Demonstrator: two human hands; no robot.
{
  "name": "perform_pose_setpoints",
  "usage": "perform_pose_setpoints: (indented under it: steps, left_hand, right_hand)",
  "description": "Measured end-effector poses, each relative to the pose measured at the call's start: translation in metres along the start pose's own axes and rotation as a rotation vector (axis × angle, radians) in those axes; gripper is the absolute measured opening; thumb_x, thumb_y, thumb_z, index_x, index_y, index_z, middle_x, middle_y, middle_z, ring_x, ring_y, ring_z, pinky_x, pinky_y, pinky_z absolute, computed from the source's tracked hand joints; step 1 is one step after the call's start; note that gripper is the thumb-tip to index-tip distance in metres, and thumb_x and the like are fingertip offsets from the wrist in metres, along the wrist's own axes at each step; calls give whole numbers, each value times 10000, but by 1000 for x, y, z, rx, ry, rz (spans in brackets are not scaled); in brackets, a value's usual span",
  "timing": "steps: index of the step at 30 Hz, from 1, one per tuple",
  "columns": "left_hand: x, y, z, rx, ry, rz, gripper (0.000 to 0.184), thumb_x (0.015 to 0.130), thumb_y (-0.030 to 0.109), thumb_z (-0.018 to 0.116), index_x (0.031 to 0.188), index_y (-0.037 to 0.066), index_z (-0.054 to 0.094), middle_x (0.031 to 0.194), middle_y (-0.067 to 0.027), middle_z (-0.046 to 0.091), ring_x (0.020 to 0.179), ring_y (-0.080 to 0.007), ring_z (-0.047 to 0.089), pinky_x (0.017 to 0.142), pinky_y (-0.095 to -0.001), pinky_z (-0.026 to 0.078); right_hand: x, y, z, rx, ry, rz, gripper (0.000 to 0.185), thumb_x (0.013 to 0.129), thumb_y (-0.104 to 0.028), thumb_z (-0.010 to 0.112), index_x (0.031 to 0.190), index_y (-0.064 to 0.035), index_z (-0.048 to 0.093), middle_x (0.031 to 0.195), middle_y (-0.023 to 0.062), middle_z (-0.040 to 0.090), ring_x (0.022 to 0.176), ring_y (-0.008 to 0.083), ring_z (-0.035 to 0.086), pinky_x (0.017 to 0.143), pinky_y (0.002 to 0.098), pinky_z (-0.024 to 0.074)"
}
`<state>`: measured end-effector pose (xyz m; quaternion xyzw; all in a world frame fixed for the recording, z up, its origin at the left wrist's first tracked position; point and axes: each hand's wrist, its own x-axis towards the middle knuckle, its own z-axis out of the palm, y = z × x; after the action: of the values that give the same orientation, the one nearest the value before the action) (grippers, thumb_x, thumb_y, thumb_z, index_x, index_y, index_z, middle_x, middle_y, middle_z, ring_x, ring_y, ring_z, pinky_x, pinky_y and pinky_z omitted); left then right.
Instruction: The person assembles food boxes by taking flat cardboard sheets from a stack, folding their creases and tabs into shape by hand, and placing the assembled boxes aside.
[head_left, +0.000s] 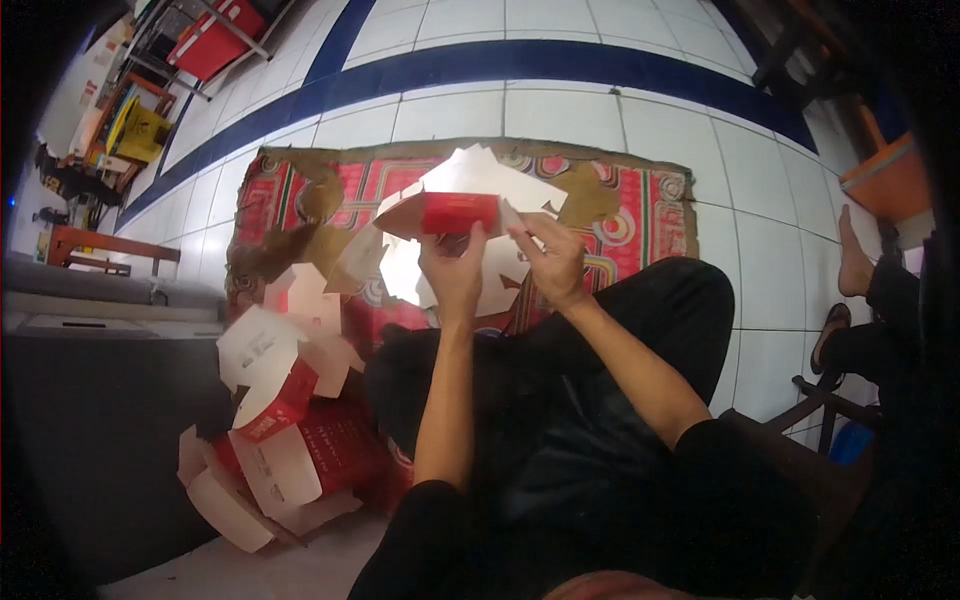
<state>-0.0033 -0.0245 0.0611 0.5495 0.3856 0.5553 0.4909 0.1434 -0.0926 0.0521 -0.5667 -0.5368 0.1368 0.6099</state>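
A partly folded red and white cardboard box (460,212) is held up in front of me, its red panel facing me. My left hand (453,275) is closed on the lower edge of that panel, thumb up against it. At the box's right end, my right hand (550,258) pinches a pale flap between thumb and fingers. Behind and below the box lie white flat carton sheets (540,195), partly hidden by my hands. To my left is a pile of opened-out red and white boxes (320,450), with white flaps sticking out.
I sit on a worn red patterned mat (655,210) over white floor tiles (770,265). A dark grey block (120,440) stands at the left. Another person's bare foot (853,255) and a chair (825,405) are at the right. A red bin (218,40) stands at the back left.
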Motion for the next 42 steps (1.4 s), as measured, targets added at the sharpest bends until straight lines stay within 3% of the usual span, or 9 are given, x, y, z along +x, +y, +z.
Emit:
perform_pose_setpoints:
  steps: [2,7,11,14,18,27,33,38,42]
  left_hand:
    - [0,1,7,77,-47,82,426,963,-12,804,1344,-45,616,1177,-139,773,1033,-220,792,899,-324,657]
    - [0,16,10,283,-179,129,340,986,1,782,1304,-41,671,1157,-133,776,1050,-205,790,897,-331,662]
    - [3,-15,3,26,-154,68,312,1003,33,784,1292,-37,693,1137,-130,779,1004,-196,786,838,-329,653]
    - [4,-32,-10,589,-126,420,424,988,25,787,1376,-31,626,1131,-137,756,973,-217,792,832,-345,651]
    - [9,-51,-8,126,-218,140,441,978,2,778,1381,-46,604,1162,-145,756,1021,-228,791,882,-356,652]
    - [2,-40,-6,-10,-150,-56,609,978,-19,758,1532,-43,508,1184,-145,735,1085,-221,776,910,-350,649]
    - [-8,-26,-8,29,-254,-59,604,988,-23,749,1541,-23,506,1197,-146,717,1095,-231,779,917,-346,658]
    - [-8,-6,-10,166,-390,-63,626,975,-23,731,1566,7,525,1252,-125,659,1111,-246,760,945,-363,657]
    - [-12,16,-7,408,-535,81,657,939,6,683,1584,16,556,1292,-146,622,1142,-237,705,900,-350,634]
  right_hand:
    - [7,0,-4,-313,73,-392,205,983,-15,765,1179,23,812,1037,122,793,834,228,767,735,328,593]
    - [3,8,1,-194,-30,-245,314,936,-41,772,1248,-55,802,1169,130,771,794,233,778,648,359,621]
    - [10,12,-11,-181,-177,-222,364,924,39,780,1275,-52,807,1210,111,755,968,242,767,790,350,619]
    - [14,21,-13,-149,-215,-246,347,922,50,776,1254,-43,811,1187,113,752,1045,264,760,842,365,612]
    - [22,11,-21,-109,-229,-178,204,916,39,770,1111,1,815,1138,139,773,1055,292,767,906,364,595]
    - [28,3,-30,-7,-313,-161,154,919,-7,786,1069,6,817,1107,150,775,1020,331,752,897,395,578]
    - [13,17,-13,151,-228,153,103,915,-18,839,1006,25,824,1094,127,763,855,200,764,656,303,617]
    - [6,21,0,364,-139,426,482,896,-61,884,1327,18,683,1082,108,749,810,150,723,587,276,585]
    - [3,49,9,340,-265,490,325,933,-211,896,1073,-6,687,886,82,737,756,128,704,618,291,528]
